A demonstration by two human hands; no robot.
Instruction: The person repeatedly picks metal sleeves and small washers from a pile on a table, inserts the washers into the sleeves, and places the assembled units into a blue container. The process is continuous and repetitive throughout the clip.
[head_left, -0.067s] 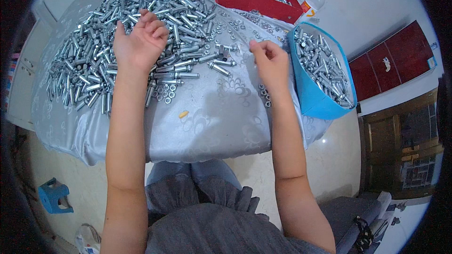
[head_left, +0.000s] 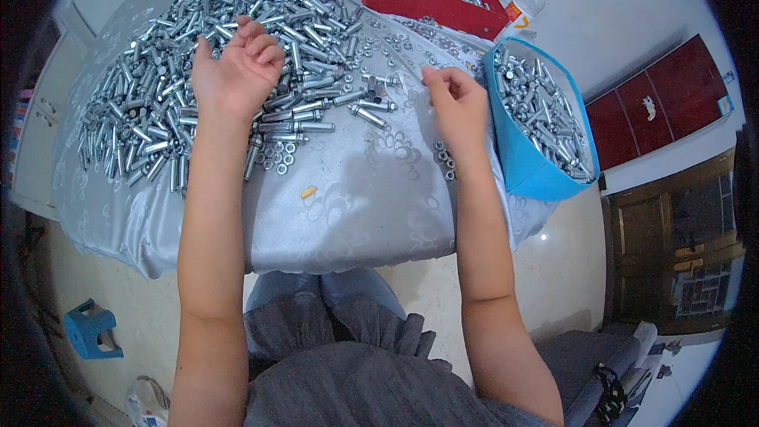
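A large heap of silver expansion bolts covers the left and far part of the table. Over its near right side my left hand is raised palm up, thumb apart and fingers loosely curled, with nothing visible in it. My right hand hovers over the cloth, between the heap and a blue bin filled with similar bolts. Its fingers are bent together in a pinch; anything between them is hidden. Loose nuts lie at the heap's near edge, and more nuts are just beside my right wrist.
A red box holding bolts stands at the far right, with a plastic bottle beside it. The table has a shiny silver cloth with a small yellow piece on it. A blue stool stands on the floor at left.
Both hands have shifted very slightly to the right; their poses look the same. The bolts, box and bin have not moved.
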